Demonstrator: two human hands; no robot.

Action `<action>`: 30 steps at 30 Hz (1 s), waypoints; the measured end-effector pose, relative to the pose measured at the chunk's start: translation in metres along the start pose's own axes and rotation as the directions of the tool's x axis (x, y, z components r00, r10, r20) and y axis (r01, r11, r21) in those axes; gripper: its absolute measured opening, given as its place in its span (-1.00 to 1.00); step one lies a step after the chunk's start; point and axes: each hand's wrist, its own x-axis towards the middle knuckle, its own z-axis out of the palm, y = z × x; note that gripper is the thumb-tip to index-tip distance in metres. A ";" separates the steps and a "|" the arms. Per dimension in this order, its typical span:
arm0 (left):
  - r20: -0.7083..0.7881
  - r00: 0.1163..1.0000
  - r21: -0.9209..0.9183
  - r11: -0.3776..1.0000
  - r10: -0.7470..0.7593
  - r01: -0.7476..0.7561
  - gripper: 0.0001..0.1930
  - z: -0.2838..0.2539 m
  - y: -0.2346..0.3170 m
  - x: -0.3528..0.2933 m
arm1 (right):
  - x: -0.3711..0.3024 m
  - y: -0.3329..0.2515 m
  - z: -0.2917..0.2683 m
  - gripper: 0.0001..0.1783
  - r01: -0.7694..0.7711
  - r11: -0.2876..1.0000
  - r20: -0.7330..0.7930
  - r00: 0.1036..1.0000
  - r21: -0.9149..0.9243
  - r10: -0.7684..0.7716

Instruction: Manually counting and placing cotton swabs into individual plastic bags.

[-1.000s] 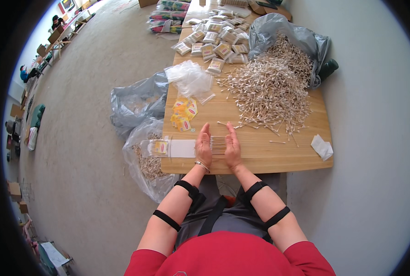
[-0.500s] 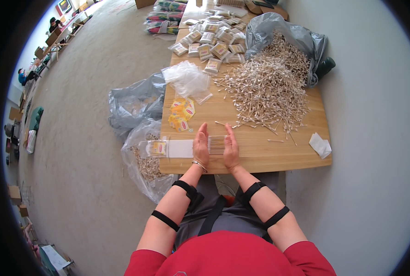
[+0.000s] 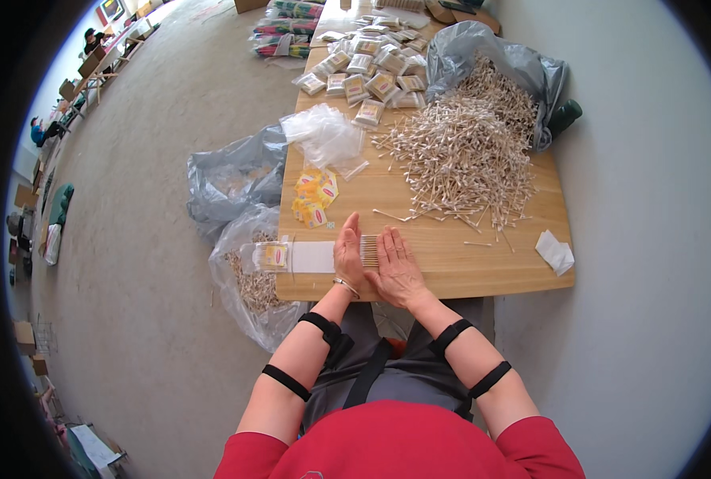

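Observation:
A row of cotton swabs (image 3: 368, 251) lies side by side near the table's front edge, between my two hands. My left hand (image 3: 348, 254) stands on its edge at the left end of the swabs, fingers stretched out. Palm down, my right hand (image 3: 398, 267) lies flat over their right part with fingers extended, hiding those ends. A white strip (image 3: 313, 257) reaches left from my left hand. At its far end, a clear packet of swabs with a yellow label (image 3: 274, 255) sits over the table's left edge.
A large heap of loose swabs (image 3: 471, 156) spills from a grey bag (image 3: 547, 76). Filled packets (image 3: 382, 85), clear bags (image 3: 323, 132) and yellow cards (image 3: 316, 195) lie on the wooden table (image 3: 467, 275). A crumpled tissue (image 3: 555, 252) is at right. Plastic bags (image 3: 236, 180) hang at the left edge.
My right hand has turned from standing on its edge to palm down and now covers the right part of the swabs. My left hand has barely moved.

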 end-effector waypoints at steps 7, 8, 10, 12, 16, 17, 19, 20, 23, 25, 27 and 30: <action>-0.002 1.000 -0.043 0.999 -0.026 0.026 -0.43 -0.002 0.001 0.003 | 0.002 -0.006 -0.002 0.08 -0.017 0.992 0.028 0.999 -0.123 0.020; -0.002 1.000 -0.042 0.999 -0.026 0.026 -0.43 -0.003 0.003 0.003 | 0.002 -0.006 -0.002 0.11 -0.021 0.994 0.038 0.999 -0.107 0.025; 0.060 0.998 0.235 0.972 -0.010 -0.004 -0.54 -0.013 0.009 0.000 | 0.002 -0.008 -0.002 0.14 -0.018 0.996 0.049 0.999 -0.085 0.022; 0.141 0.984 0.487 0.858 0.106 -0.162 -0.59 -0.017 0.023 -0.013 | 0.000 -0.006 -0.001 0.16 -0.008 0.998 0.033 0.999 -0.059 0.010; 0.464 0.885 0.852 0.261 0.022 -0.453 -0.59 -0.025 0.058 -0.047 | 0.000 -0.002 -0.001 0.16 0.003 0.996 0.024 1.000 -0.084 -0.001; 0.456 0.890 0.857 0.257 0.021 -0.446 -0.59 -0.026 0.063 -0.055 | 0.001 -0.004 -0.003 0.16 -0.003 0.995 0.065 0.998 -0.105 0.010; 0.553 0.824 0.832 0.129 -0.122 -0.539 -0.47 -0.024 0.067 -0.066 | 0.000 -0.003 -0.002 0.15 -0.009 0.992 0.106 0.994 -0.129 0.022; 0.539 0.829 0.842 0.088 -0.148 -0.532 -0.41 -0.023 0.067 -0.068 | -0.001 -0.001 0.001 0.14 0.002 0.994 0.045 0.999 -0.108 0.003; 0.517 0.832 0.854 0.060 -0.202 -0.517 -0.38 -0.020 0.070 -0.068 | -0.001 -0.001 0.005 0.13 0.018 0.993 -0.014 1.000 -0.119 -0.020; 0.513 0.829 0.855 0.046 -0.222 -0.517 -0.37 -0.018 0.073 -0.069 | -0.001 -0.001 0.005 0.12 0.021 0.988 -0.013 1.000 -0.152 -0.023; 0.509 0.826 0.855 0.032 -0.242 -0.517 -0.36 -0.016 0.074 -0.069 | -0.001 -0.001 0.005 0.12 0.024 0.991 -0.018 0.999 -0.134 -0.027; 0.496 0.831 0.862 0.026 -0.253 -0.507 -0.34 -0.015 0.072 -0.068 | -0.001 -0.001 0.005 0.07 0.031 0.990 -0.060 0.997 -0.139 -0.039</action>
